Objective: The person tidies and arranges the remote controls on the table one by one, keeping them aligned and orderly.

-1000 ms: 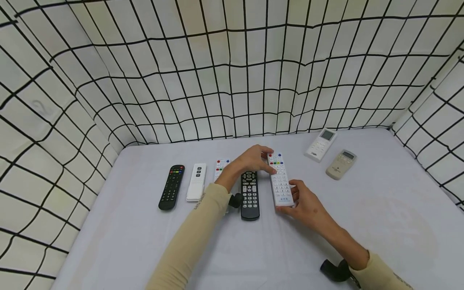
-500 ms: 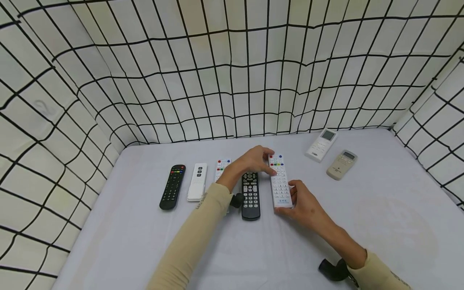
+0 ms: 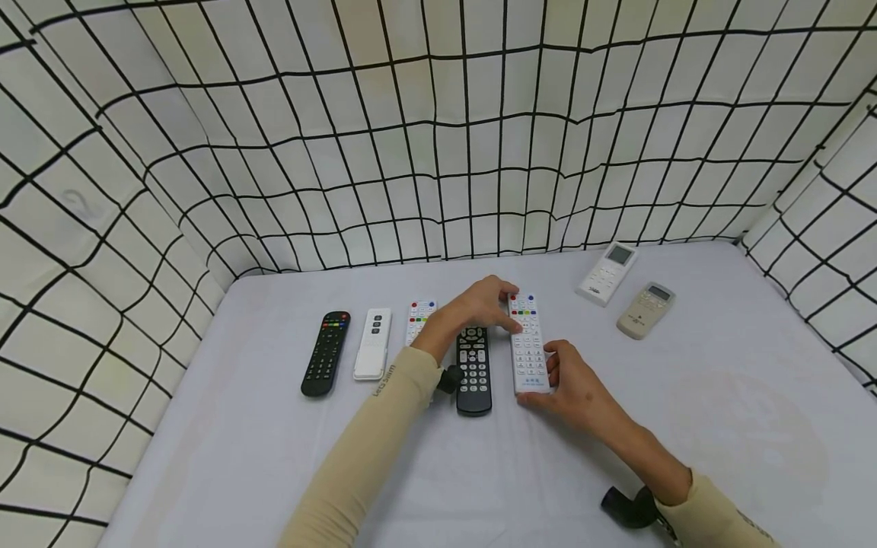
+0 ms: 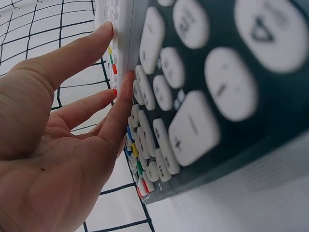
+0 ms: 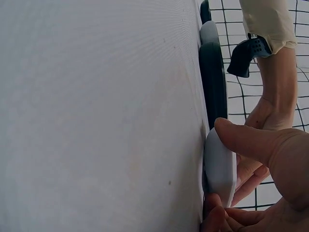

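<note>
A white remote control point(image 3: 529, 354) with colored buttons lies between my two hands. My left hand point(image 3: 482, 301) pinches its far end, thumb on the button face and fingers along the far left edge. In the left wrist view, that hand point(image 4: 63, 145) reaches past a black remote control point(image 4: 193, 125) with large pale buttons. My right hand point(image 3: 575, 384) holds the near end, its thumb against the bottom edge and its fingers at the right side. The right wrist view shows the white remote's end point(image 5: 219, 162) between thumb and fingers; some fingertips are hidden.
Leftward on the white cloth point(image 3: 233, 426) lie a black remote point(image 3: 325, 354), a white remote with few buttons point(image 3: 372, 346) and another white remote point(image 3: 421, 312), partly behind my left arm. A white screen remote point(image 3: 607, 274) and a beige one point(image 3: 645, 310) lie right. Black netting point(image 3: 438, 179) surrounds the table.
The near end of the white remote has swung slightly left with my right hand, so it lies more nearly parallel to the black remote beside it. My left hand stays at the far end.
</note>
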### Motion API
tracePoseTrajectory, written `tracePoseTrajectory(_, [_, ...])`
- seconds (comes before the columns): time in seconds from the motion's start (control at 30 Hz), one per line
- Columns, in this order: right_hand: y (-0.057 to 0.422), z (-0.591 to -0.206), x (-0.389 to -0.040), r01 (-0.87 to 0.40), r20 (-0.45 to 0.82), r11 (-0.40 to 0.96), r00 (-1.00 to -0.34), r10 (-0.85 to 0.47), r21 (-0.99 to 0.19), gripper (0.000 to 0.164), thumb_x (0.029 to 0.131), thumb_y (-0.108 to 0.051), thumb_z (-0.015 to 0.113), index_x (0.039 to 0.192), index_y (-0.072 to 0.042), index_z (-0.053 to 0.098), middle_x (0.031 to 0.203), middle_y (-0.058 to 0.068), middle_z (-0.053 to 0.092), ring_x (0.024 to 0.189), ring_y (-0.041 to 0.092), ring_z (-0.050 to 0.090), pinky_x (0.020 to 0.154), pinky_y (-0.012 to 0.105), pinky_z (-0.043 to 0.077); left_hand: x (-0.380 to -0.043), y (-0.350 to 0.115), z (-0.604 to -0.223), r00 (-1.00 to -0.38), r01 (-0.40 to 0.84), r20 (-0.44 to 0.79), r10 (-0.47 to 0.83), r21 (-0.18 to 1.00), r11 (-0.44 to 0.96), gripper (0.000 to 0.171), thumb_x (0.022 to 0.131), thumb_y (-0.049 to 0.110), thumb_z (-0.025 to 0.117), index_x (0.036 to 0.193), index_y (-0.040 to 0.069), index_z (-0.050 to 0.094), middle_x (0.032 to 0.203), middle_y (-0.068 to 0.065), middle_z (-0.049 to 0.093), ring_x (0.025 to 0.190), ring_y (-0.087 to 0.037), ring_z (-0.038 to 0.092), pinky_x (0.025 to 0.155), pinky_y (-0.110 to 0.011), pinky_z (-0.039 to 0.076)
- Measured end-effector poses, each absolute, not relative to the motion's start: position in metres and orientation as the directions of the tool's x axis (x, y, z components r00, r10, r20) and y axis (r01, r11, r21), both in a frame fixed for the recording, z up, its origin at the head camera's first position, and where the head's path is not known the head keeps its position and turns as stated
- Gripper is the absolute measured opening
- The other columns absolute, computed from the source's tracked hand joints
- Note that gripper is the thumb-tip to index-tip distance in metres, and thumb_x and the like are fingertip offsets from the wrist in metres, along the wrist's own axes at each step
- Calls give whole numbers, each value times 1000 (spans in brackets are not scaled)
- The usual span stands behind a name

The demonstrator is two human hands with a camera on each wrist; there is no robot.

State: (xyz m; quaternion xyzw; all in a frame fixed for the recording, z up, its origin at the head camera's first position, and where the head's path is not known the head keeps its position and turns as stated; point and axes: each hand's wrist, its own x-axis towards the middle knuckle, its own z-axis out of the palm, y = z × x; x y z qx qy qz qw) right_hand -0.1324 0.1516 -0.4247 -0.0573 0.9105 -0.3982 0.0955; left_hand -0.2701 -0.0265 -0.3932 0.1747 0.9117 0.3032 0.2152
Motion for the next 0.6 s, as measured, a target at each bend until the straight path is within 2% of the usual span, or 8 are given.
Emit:
tracePoseTrajectory(0.4, [153, -424, -132, -11, -150, 678, -972, -178, -735, 85, 80, -18, 92, 142, 7, 40, 109, 13, 58, 94, 20, 56, 76, 23, 45, -270, -27, -394, -846, 200, -284, 451, 615, 762, 78, 88, 24, 85, 155, 11, 49, 152, -15, 56, 140, -29, 53, 120, -42, 42])
tracePoseTrajectory(0.6, [155, -425, -133, -19, -151, 694, -971, -183, -719, 85, 81, -20, 91, 143, 7, 40, 111, 13, 60, 95, 20, 57, 79, 27, 48, -270, -27, -394, -850, 177, -295, 436, 620, 764, 77, 88, 25, 85, 155, 13, 49, 154, -13, 54, 143, -29, 51, 122, -43, 40])
